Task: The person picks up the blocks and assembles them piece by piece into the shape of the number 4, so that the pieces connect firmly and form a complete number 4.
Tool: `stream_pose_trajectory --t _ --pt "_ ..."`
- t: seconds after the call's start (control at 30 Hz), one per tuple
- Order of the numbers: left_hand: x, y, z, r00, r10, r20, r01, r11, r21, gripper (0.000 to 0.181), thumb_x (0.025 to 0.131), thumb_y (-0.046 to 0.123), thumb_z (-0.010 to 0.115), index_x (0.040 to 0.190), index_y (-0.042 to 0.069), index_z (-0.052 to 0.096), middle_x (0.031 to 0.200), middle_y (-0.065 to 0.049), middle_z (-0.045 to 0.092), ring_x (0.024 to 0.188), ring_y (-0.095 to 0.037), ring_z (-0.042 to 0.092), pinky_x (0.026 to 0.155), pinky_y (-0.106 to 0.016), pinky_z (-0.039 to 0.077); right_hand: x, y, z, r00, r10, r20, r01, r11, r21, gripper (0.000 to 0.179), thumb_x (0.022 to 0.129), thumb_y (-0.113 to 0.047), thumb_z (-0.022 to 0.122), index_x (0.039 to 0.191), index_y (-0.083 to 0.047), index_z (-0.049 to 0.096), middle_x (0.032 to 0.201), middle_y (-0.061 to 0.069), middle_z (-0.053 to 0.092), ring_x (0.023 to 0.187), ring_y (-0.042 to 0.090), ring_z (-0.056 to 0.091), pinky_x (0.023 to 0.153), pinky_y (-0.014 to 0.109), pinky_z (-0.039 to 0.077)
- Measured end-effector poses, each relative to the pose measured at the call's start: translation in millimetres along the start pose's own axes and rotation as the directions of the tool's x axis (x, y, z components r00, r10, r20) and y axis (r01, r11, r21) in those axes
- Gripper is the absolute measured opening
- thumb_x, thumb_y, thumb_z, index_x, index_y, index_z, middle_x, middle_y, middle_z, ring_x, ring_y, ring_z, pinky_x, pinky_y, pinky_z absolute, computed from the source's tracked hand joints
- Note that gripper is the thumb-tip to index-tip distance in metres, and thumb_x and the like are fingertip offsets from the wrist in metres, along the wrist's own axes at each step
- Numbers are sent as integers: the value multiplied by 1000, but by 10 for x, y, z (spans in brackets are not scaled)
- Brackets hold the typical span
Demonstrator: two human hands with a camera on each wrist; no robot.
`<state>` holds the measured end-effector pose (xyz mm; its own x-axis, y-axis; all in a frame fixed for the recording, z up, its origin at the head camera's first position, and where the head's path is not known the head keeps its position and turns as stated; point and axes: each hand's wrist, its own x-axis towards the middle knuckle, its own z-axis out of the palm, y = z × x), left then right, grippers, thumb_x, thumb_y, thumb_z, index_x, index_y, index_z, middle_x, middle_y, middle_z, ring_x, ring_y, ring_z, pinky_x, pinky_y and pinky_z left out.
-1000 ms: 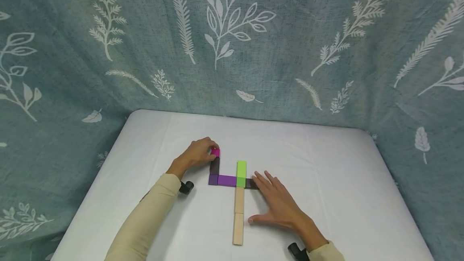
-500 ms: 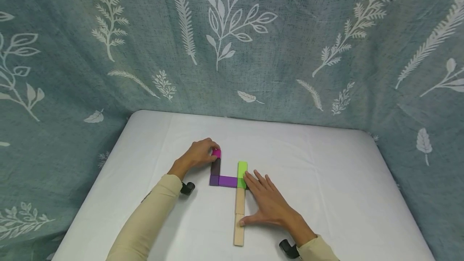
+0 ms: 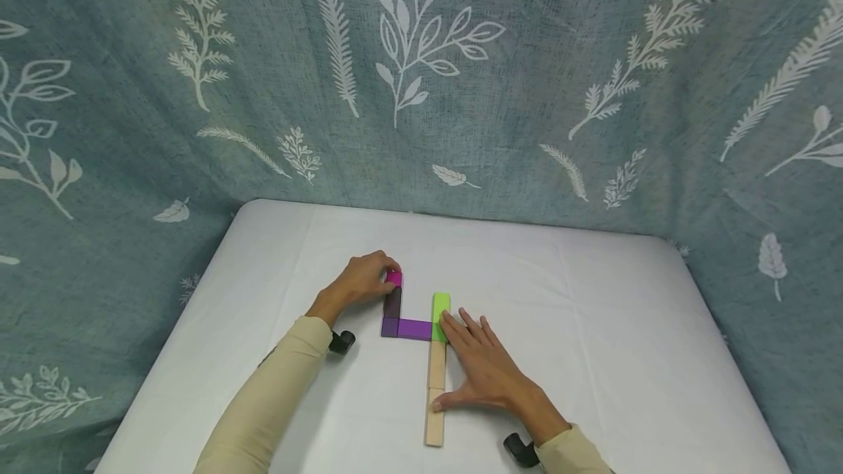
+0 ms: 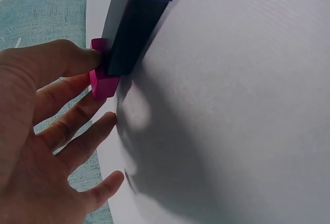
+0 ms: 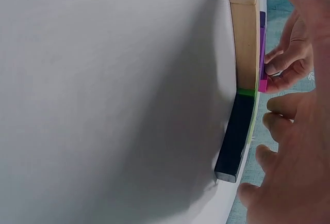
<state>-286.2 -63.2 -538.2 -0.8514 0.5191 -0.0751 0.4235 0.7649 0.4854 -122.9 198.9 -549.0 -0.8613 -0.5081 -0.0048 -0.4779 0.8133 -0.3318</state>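
Note:
My left hand (image 3: 358,280) pinches a small magenta block (image 3: 394,279) between thumb and finger. That block meets the far end of a black block (image 3: 392,302), as the left wrist view also shows. Dark purple (image 3: 390,327) and bright purple blocks (image 3: 415,329) continue the line to a lime green block (image 3: 440,304). My right hand (image 3: 489,370) is spread, with its fingertips at the green block and its thumb at the nearer wooden block (image 3: 435,426). Another black block (image 5: 236,136), beside the green, is covered by this hand in the head view.
A second wooden block (image 3: 437,364) lies end to end between the green and nearer wooden blocks. White cloth covers the table (image 3: 612,298). Behind it hangs a blue-green leaf-print curtain (image 3: 514,145). Each wrist carries a small black camera (image 3: 522,450).
My right hand has moved left, from beside the right-hand black block to the green and wooden blocks, covering the black one. My left hand keeps its hold on the magenta block.

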Motion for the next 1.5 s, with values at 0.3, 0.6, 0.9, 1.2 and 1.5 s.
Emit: stream_pose_trajectory --t 0.3,0.6,0.9,1.2,1.5 --pt "5 -5 11 1000 1 -1 -1 1000 20 31 90 21 74 120 12 73 107 -2 66 92 -16 60 98 -50 48 15 -14 18 1000 4 22 -4 1000 1 138 60 -87 71 161 -7 23 168 8 19 153 36 13 121 59 11" --pt "-1 -1 7 1000 2 -10 -2 1000 31 31 90 21 73 120 12 73 106 -1 66 90 -16 60 95 -49 49 16 -10 25 999 14 32 -13 1000 -20 138 59 -88 71 161 -7 25 168 7 20 153 37 14 121 59 12" --pt "-10 -16 13 1000 13 -13 -12 999 36 32 90 21 73 121 12 73 110 -2 67 94 -18 62 98 -50 48 19 -7 40 1000 10 29 -9 1000 -23 137 59 -89 70 160 -7 27 167 7 22 153 38 16 121 60 12" --pt "-19 -11 11 1000 10 -5 -10 1000 25 32 90 20 73 121 11 73 113 -3 68 99 -20 64 100 -53 46 18 -12 44 998 28 56 -28 1000 -7 137 59 -90 68 161 -9 24 168 5 20 154 35 13 121 59 9" --pt "-19 -7 16 1000 6 -18 -5 1000 23 33 90 23 73 121 12 73 113 -3 68 99 -19 63 101 -52 46 21 -10 39 998 25 53 -26 1000 2 137 59 -89 69 161 -9 25 168 5 20 154 35 14 121 60 9"
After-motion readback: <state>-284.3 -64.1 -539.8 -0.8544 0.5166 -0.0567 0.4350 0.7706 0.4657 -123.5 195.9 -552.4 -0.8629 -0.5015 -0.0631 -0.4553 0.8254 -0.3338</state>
